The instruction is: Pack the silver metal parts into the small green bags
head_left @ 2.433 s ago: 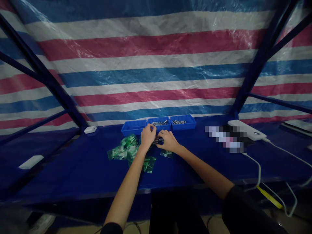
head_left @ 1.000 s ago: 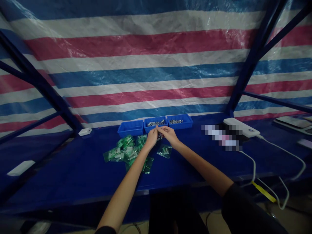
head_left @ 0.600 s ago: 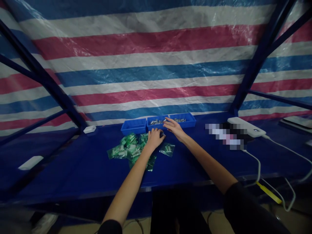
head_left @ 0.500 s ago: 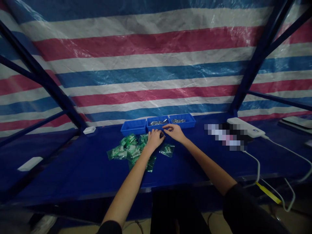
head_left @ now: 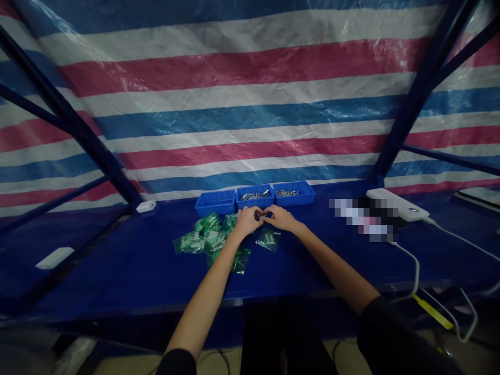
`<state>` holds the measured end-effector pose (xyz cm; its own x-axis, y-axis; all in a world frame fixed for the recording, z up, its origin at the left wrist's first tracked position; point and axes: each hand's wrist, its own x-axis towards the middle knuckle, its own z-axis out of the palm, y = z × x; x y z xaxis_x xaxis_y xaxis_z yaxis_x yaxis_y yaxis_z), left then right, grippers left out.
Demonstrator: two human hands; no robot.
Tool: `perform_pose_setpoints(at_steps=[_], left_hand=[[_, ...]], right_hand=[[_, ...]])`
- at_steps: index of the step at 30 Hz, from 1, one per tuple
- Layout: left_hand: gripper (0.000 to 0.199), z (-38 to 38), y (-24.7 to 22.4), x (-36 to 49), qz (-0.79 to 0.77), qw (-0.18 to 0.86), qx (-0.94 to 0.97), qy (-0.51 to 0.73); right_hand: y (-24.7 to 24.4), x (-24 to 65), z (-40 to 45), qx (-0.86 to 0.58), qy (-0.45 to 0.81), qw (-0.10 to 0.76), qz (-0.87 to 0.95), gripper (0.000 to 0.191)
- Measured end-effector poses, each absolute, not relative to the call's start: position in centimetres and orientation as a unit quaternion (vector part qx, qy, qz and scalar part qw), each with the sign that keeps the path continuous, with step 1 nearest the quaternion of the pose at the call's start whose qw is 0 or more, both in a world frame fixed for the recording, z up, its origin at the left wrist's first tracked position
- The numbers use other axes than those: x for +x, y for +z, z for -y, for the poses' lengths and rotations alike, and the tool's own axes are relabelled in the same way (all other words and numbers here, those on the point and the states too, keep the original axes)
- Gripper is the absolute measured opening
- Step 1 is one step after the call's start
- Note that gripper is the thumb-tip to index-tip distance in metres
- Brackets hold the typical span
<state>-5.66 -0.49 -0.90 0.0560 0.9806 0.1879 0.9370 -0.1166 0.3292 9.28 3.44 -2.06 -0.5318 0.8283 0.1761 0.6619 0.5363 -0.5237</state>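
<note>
My left hand (head_left: pixel 247 222) and my right hand (head_left: pixel 282 217) meet fingertip to fingertip just in front of the middle bin. Pinched between them is a small, light metal part (head_left: pixel 262 216), mostly covered by the fingers. Small metal pieces lie in the middle blue bin (head_left: pixel 255 203), and shorter ones in the right blue bin (head_left: pixel 300 200). A heap of green-tinted clear bags (head_left: pixel 213 239) with light pieces inside spreads left of my left wrist. One separate bag (head_left: pixel 268 239) lies flat below my hands.
The left blue bin (head_left: pixel 215 209) holds no visible parts. A white power bank (head_left: pixel 398 204) with a cable (head_left: pixel 416 268) sits on the right of the blue table (head_left: pixel 156 284), beside a blurred-out object. Small white boxes (head_left: pixel 146 207) are at the left. Striped sheeting (head_left: pixel 250 125) hangs behind.
My right hand has moved left and down from the bin edge to meet my left hand. Its fingers have closed, and a metal part shows between both hands. The view shifted slightly.
</note>
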Motion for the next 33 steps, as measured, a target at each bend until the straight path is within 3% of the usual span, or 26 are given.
perform_pose_setpoints(at_steps=[9,20,26,33], left_hand=[[0.034,0.2,-0.9,-6.3,-0.652,0.09,0.72,0.22],[0.027,0.1,-1.4,-6.4,-0.682,0.088,0.691,0.224],[0.024,-0.3,-1.3,-6.5,-0.644,0.103,0.657,0.378],[0.024,-0.2,-0.6,-5.3,-0.556,0.137,0.614,0.543]], right_hand=[[-3.2,9.1,-4.6,-0.444,0.271,0.234,0.821,0.022],[-3.7,8.9,-5.3,-0.42,0.327,0.305,0.79,0.016],[-2.6,8.1,-4.3,-0.379,0.38,0.41,0.737,0.025],[-1.6,7.5,-3.3,-0.385,0.576,0.464,0.552,0.037]])
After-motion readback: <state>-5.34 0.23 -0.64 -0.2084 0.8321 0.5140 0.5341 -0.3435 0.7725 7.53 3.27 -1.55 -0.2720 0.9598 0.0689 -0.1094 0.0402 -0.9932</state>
